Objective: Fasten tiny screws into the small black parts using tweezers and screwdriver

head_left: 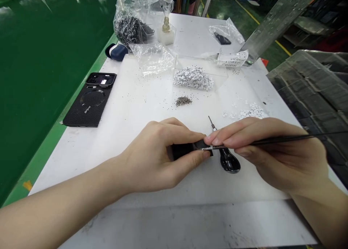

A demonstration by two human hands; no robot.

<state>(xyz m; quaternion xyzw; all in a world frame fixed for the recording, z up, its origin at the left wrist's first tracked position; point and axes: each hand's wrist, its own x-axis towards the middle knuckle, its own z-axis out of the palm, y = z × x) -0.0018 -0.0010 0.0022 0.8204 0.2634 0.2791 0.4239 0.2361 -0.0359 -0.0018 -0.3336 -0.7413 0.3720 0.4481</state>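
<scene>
The fingers of the left hand [154,156] clench a small black part [187,150] at center frame, while those of the right hand [272,151] grip slim black tweezers [280,141], their tip against the part. A small screwdriver [228,160] lies just beneath on the white counter [130,111], with a heap of tiny screws [183,101] above and a black phone case [88,103] to the left.

Head-worn camera, single view: looks from above and behind the hands, facing forward and down across a white bench [122,107]. Close range on the left hand [154,158] and right hand [274,154], low in frame; green floor [231,4] beyond the bench's far end, top of frame
</scene>
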